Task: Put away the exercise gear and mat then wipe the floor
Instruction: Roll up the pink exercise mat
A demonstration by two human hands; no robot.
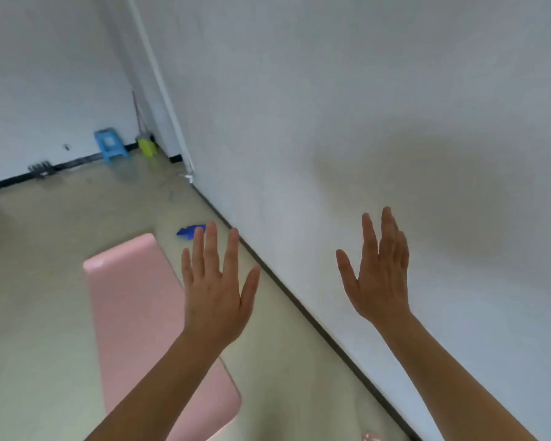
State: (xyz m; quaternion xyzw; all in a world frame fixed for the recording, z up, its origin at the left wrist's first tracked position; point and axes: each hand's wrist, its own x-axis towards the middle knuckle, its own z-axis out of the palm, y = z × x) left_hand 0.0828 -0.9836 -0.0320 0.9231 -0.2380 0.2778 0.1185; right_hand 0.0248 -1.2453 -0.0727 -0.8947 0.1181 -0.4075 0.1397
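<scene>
A pink exercise mat (131, 300) lies flat and unrolled on the beige floor, running from the middle towards the bottom of the view. My left hand (217, 284) is raised above its right edge, palm away from me, fingers spread and empty. My right hand (379, 275) is held up in front of the white wall, fingers apart, holding nothing. A small blue cloth-like item (188, 231) lies on the floor just beyond the mat, partly hidden behind my left fingertips. A pink object (371, 437) peeks in at the bottom edge.
The white wall (363, 122) runs diagonally on the right with a dark skirting strip. In the far corner stand a blue plastic stool (110, 144) and a yellow-green dustpan with a broom (147, 144). A dark power strip (40, 169) lies by the back wall.
</scene>
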